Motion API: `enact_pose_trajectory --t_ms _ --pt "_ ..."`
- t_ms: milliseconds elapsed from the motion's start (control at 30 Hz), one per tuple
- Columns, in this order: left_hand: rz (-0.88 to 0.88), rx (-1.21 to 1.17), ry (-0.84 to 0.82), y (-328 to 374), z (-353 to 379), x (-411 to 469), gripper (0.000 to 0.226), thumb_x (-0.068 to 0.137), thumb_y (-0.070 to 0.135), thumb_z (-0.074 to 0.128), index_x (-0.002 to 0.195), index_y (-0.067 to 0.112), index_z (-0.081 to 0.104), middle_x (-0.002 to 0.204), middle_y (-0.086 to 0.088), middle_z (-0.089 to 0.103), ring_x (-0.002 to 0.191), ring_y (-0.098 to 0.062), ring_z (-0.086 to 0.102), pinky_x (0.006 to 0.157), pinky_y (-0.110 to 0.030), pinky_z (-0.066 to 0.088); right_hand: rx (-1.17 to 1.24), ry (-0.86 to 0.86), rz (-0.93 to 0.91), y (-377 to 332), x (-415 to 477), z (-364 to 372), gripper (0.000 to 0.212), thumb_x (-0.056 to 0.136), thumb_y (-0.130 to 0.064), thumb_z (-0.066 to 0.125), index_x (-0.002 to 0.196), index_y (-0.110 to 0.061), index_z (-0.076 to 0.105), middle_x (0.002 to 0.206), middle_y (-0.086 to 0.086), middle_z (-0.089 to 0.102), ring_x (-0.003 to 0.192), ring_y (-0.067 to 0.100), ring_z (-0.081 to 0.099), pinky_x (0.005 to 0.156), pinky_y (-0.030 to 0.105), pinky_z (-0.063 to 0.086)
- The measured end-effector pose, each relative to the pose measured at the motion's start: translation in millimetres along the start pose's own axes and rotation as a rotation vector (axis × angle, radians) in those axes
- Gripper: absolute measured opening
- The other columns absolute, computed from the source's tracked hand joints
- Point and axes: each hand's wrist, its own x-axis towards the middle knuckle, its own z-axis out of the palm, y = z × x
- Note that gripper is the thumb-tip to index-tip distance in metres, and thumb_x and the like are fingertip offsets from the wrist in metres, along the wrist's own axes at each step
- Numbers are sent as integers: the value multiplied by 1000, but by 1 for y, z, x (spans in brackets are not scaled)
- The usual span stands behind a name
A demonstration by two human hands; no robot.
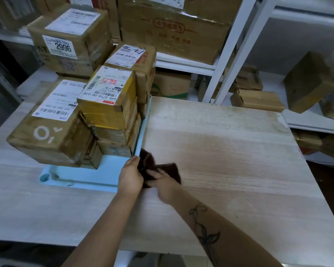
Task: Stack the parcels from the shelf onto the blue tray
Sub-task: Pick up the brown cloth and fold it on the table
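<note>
Noting both hands at the tray's near right corner, lower centre of frame. The left hand (130, 177) grips a dark cloth (170, 170) right against the tray (81, 176) rim. The right hand (163, 186) pinches the same cloth from the other side, fingers curled into its folds. We judge this a wipe or a bunching-up of the cloth, not a parcel move, since neither hand carries a parcel.

Parcels (104, 105) stand on the tray, left of centre: several stacked high, labels up, pushed hard to the right rim and far end. That likely keeps the near strip of tray bare as landing room. The big left parcel overhangs the stack beneath it toward us, and a nudge there could tip it.

More parcels lie on the shelf (183, 64), upper right, so we judge the task unfinished.

Room: the counter (229, 151) shows open wood across the right half of frame, a wide lane from shelf to tray. The tray's right rim is the edge to lift over when the next parcel comes in.
</note>
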Motion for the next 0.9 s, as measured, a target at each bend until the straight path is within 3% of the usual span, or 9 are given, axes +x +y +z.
enact_pose_trajectory --t_ms 100,267,333,400,500,600,733,900 --pt "0 8 -13 0 0 -1 55 86 -12 35 138 4 44 148 -11 39 138 -23 34 112 -24 23 -86 31 234 43 -13 -31 65 91 -3 42 150 -25 24 160 4 -1 146 33 3 119 34 6" --pt "-62 65 -11 8 -1 1 51 85 -9 37 133 4 50 146 -9 41 134 -25 38 105 -28 33 49 238 779 80 -29 -48 64 97 -8 33 152 -21 4 159 11 -12 146 35 0 118 39 9" --pt "-38 194 20 14 -1 2 40 83 -1 45 120 5 60 132 -10 54 121 -30 46 96 -34 39 -10 204 727 63 -13 -46 63 97 -8 32 152 -15 3 159 14 -7 147 31 -5 119 40 6" --pt "27 303 60 22 4 4 32 82 7 53 110 9 67 118 -9 63 109 -32 50 87 -35 38 -70 128 446 33 0 -32 63 94 -9 37 152 -12 11 159 14 1 147 28 -4 119 39 3" --pt "80 283 74 35 15 13 33 83 10 55 114 12 68 116 -8 64 109 -31 51 89 -36 38 -112 13 59 7 3 -16 56 92 -4 44 146 -14 34 158 7 19 147 24 9 119 34 6" --pt "94 230 34 45 25 25 35 86 9 53 119 11 65 121 -7 61 116 -29 47 97 -35 38 -201 -52 -47 37 4 -34 58 93 -1 41 146 -24 36 160 -1 13 146 27 9 118 37 16" --pt "90 181 35 51 35 36 36 84 7 53 118 7 64 122 -11 60 117 -32 47 99 -34 38 -192 46 255 116 4 -76 68 92 -6 42 151 -29 18 161 2 -4 145 34 7 118 34 10" --pt "25 127 -18 61 45 47 39 89 9 48 127 10 58 131 -8 53 123 -27 43 105 -31 34 0 219 754 183 -7 -113 70 92 -1 35 150 -35 15 160 -3 -8 146 33 3 118 43 17"
